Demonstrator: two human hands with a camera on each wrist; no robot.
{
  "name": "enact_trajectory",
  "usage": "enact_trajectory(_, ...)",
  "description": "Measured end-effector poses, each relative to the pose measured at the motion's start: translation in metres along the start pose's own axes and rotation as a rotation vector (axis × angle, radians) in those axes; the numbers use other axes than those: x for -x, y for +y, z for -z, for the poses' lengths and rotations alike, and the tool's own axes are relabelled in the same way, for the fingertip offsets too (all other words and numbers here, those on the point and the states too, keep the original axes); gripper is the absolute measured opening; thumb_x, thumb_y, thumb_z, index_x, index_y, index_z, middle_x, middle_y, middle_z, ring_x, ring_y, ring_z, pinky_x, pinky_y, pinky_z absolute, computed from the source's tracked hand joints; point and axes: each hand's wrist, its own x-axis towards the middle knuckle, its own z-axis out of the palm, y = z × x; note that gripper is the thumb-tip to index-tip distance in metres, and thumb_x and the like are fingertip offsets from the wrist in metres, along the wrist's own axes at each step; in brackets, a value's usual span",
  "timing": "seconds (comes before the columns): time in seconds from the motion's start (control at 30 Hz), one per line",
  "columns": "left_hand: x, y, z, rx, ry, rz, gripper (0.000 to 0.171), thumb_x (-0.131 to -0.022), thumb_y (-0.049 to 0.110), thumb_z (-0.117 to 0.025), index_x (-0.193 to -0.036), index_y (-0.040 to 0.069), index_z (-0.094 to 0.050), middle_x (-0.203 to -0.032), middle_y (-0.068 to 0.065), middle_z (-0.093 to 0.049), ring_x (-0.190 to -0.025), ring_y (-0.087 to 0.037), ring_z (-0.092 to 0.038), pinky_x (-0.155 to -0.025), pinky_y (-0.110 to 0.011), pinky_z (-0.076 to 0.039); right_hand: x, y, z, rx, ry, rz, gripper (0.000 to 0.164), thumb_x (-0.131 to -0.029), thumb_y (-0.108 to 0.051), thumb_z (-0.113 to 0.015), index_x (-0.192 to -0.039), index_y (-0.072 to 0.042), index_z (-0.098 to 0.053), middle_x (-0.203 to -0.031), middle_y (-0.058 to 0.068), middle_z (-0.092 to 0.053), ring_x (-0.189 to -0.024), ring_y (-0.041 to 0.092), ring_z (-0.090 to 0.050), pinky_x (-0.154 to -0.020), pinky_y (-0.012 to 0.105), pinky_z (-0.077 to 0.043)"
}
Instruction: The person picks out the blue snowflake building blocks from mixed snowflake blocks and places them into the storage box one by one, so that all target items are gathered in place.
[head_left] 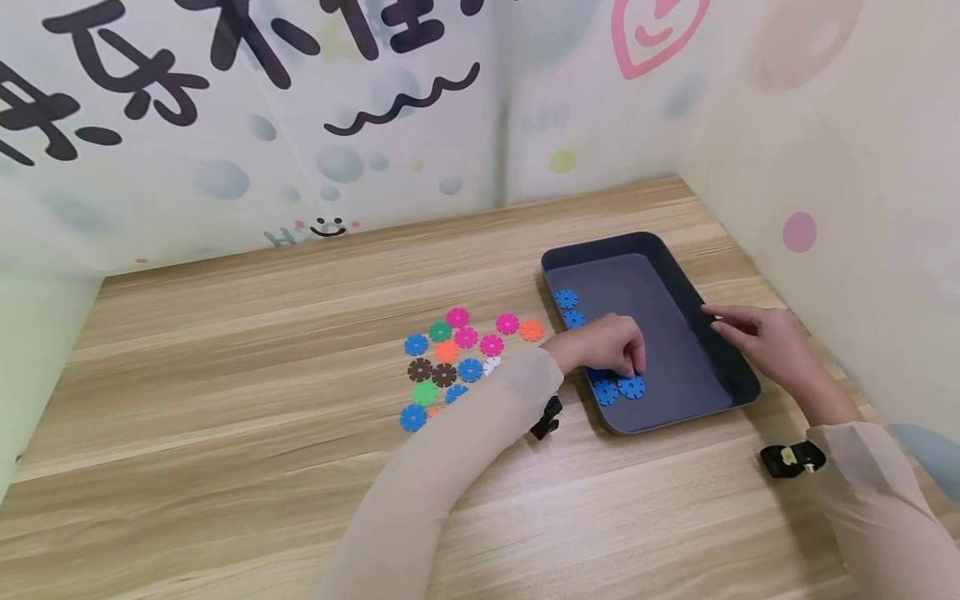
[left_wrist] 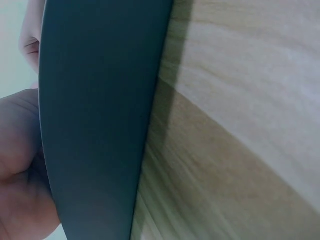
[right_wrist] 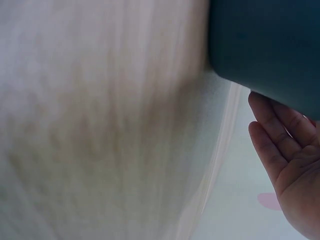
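My left hand (head_left: pixel 609 343) reaches into the dark grey tray (head_left: pixel 675 333) with fingers curled down. Its fingertips pinch the upper edge of a blue notched plastic disc (head_left: pixel 632 387), which lies low over the tray floor. Just left of that sits another blue disc (head_left: pixel 604 392), and two more blue discs line the tray's left wall farther up. My right hand (head_left: pixel 765 346) is at the tray's right rim, its fingers extended. In the left wrist view the tray wall (left_wrist: pixel 100 120) hides most of the left hand (left_wrist: pixel 22 165). The right hand (right_wrist: pixel 300 170) shows straight fingers beside the tray's outside.
Left of the tray, several loose notched discs in pink (head_left: pixel 466 337), orange (head_left: pixel 532 330), green (head_left: pixel 425 392), brown (head_left: pixel 420 370), blue and white lie on the wooden table (head_left: pixel 225 400). My left sleeve (head_left: pixel 450 450) covers part of them. Walls (head_left: pixel 825 167) stand behind and to the right.
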Motion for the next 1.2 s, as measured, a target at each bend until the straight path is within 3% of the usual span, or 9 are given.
enact_trajectory(0.2, 0.001, -0.001, 0.003, 0.017, 0.028, -0.018, 0.011, -0.083, 0.003, -0.064, -0.093, 0.005, -0.07, -0.085, 0.0, -0.064, -0.073, -0.006, -0.054, -0.065, -0.01, -0.042, -0.001, 0.0, 0.0, 0.01, -0.001, -0.006, 0.026, -0.085, -0.005, -0.063, -0.11, 0.001, -0.065, -0.099, 0.024, -0.064, -0.074, -0.022, -0.042, -0.06, 0.004, -0.036)
enact_trajectory(0.37, 0.012, -0.001, 0.012, 0.044, 0.08, -0.05, 0.011, -0.084, 0.006, -0.064, -0.095, 0.004, -0.069, -0.083, 0.002, -0.061, -0.075, -0.006, -0.054, -0.067, -0.01, -0.042, 0.0, 0.001, 0.0, 0.006, -0.007, -0.007, 0.026, -0.085, -0.004, -0.063, -0.111, 0.002, -0.064, -0.101, 0.025, -0.063, -0.076, -0.023, -0.041, -0.06, 0.004, -0.036)
enact_trajectory(0.73, 0.059, -0.005, 0.033, 0.113, 0.164, -0.101, 0.016, -0.084, 0.005, -0.065, -0.099, 0.0, -0.066, -0.089, -0.003, -0.064, -0.078, -0.008, -0.057, -0.071, -0.013, -0.044, 0.001, 0.0, 0.001, -0.01, -0.022, -0.023, 0.026, -0.086, -0.004, -0.062, -0.111, 0.003, -0.064, -0.102, 0.026, -0.062, -0.077, -0.023, -0.041, -0.06, 0.003, -0.037)
enact_trajectory(1.2, 0.125, -0.029, 0.039, 0.105, 0.228, 0.014, 0.012, -0.086, 0.004, -0.061, -0.096, 0.0, -0.066, -0.086, -0.002, -0.062, -0.077, -0.011, -0.056, -0.071, -0.017, -0.046, 0.001, 0.0, 0.0, 0.001, -0.006, 0.001, 0.026, -0.085, -0.004, -0.063, -0.11, 0.002, -0.064, -0.099, 0.025, -0.064, -0.076, -0.024, -0.042, -0.06, 0.003, -0.037)
